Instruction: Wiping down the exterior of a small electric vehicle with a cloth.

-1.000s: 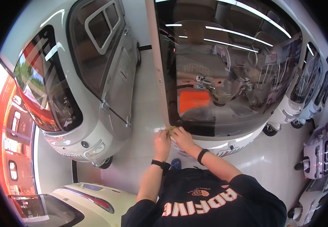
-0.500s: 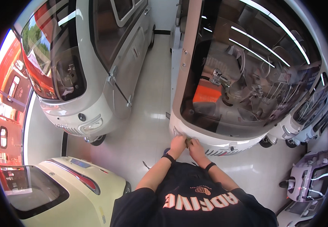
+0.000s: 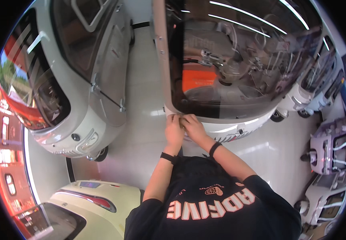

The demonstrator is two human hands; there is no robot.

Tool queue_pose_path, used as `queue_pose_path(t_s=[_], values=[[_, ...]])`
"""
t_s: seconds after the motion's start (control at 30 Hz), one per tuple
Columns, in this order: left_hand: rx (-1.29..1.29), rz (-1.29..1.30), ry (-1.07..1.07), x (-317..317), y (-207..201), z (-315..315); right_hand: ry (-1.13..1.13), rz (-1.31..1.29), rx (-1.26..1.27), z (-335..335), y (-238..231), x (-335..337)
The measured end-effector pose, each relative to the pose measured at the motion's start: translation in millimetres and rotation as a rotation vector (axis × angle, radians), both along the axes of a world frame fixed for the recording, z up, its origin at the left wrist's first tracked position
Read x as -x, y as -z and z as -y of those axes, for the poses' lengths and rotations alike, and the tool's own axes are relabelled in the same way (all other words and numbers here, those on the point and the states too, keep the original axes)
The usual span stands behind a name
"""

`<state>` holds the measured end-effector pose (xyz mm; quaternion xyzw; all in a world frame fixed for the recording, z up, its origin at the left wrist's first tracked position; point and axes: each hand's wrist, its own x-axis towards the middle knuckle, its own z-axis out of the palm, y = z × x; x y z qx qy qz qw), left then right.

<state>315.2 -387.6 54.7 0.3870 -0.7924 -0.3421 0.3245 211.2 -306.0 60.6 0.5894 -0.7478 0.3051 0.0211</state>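
A small white vehicle (image 3: 221,130) with a large tinted windshield (image 3: 237,72) stands right in front of me. At the lower left corner of that windshield, both my hands are close together. My left hand (image 3: 173,134) has its fingers curled toward the body panel. Right beside it, my right hand (image 3: 193,127) bends its fingers inward in a pinch. A small olive-brown thing (image 3: 181,123) shows between the hands, mostly hidden by the fingers. Whether both hands hold it I cannot make out. Each wrist wears a black band.
On the left stands a silver-white vehicle (image 3: 81,124), with a strip of glossy floor (image 3: 145,88) between the two. A cream vehicle (image 3: 113,192) is close at my lower left. More small vehicles (image 3: 333,146) line the right side.
My hands have gone up along the vehicle's corner, from the front panel to the windshield's lower edge. The view has shifted too. The olive-brown thing is more covered now.
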Motion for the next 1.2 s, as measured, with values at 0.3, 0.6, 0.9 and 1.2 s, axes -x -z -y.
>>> queue_pose_path(t_s=[0.3,0.6,0.9,1.2], values=[[0.023,0.383,0.313,24,18,-28,0.047,-0.034,-0.06,-66,52,14],[0.144,0.387,0.503,90,-2,-91,0.272,-0.003,0.002,-132,45,70],[0.198,0.297,0.718,174,2,-185,0.353,-0.054,0.016,-228,42,162],[0.356,0.461,0.801,269,7,-273,0.475,0.088,0.062,-312,44,241]])
